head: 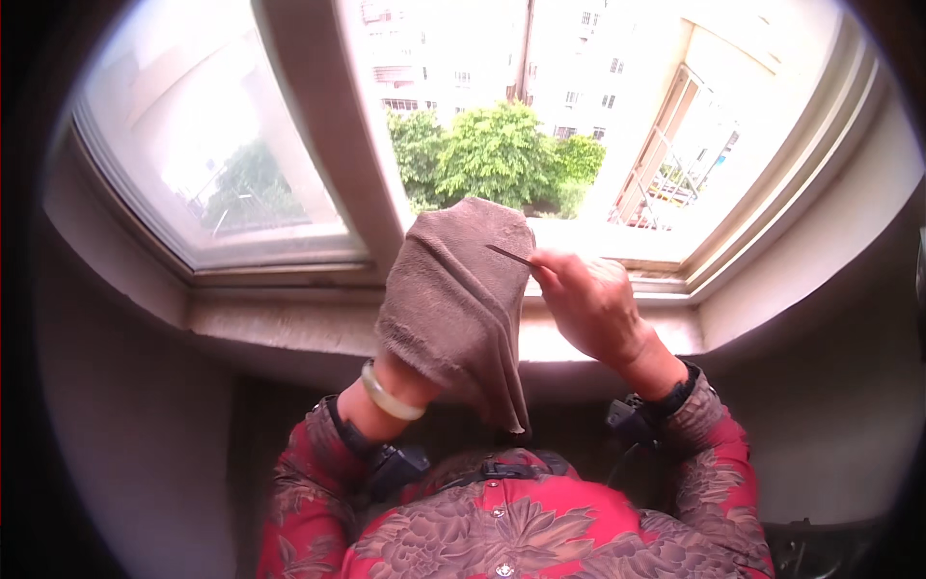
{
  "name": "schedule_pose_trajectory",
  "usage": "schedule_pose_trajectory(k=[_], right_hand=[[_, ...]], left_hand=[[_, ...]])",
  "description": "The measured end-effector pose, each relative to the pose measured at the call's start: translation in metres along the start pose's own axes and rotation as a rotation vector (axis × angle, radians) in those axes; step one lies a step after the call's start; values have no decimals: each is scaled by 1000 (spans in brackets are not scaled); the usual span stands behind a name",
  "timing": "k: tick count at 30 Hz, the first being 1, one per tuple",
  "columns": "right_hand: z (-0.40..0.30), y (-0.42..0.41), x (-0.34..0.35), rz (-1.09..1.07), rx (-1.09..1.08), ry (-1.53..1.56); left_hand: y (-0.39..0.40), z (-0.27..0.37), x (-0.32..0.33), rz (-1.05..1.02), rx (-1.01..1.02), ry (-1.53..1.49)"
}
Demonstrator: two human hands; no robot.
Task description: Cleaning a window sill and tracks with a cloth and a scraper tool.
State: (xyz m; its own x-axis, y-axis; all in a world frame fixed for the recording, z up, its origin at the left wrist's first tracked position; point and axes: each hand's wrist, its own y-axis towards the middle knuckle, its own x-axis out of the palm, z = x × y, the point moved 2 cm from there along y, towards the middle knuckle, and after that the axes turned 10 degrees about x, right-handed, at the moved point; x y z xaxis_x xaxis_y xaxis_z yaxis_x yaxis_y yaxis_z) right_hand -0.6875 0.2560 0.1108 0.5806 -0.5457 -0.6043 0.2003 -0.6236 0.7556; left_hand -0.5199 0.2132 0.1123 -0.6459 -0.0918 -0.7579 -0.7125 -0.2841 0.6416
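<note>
A grey-brown cloth [456,289] is draped over my left hand [409,376], hiding its fingers and most of the palm. Only the wrist end shows, with a pale bangle [389,394] around it. Between the fingertips of my right hand [589,300] I grip a thin dark strip-like tool [510,255]. Its free end points left across the upper right of the cloth; whether it touches the fabric I cannot tell. Both hands are raised in front of the window sill [282,322].
A window frame post [318,130] rises left of the cloth, beside a glass pane [202,159]. The right-hand opening looks out on trees [499,152] and buildings. A lower window track [651,279] runs behind my right hand. Walls curve in on both sides.
</note>
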Motion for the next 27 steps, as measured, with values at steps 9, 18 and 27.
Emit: schedule_pose_trajectory(k=[9, 18, 27], right_hand=[[216, -1, 28, -115, 686, -293], [222, 1, 51, -285, 572, -251], [163, -8, 43, -242, 716, 513]], left_hand=[[98, -8, 62, -197, -174, 351], [91, -19, 80, -85, -38, 438], [69, 16, 12, -109, -304, 203]])
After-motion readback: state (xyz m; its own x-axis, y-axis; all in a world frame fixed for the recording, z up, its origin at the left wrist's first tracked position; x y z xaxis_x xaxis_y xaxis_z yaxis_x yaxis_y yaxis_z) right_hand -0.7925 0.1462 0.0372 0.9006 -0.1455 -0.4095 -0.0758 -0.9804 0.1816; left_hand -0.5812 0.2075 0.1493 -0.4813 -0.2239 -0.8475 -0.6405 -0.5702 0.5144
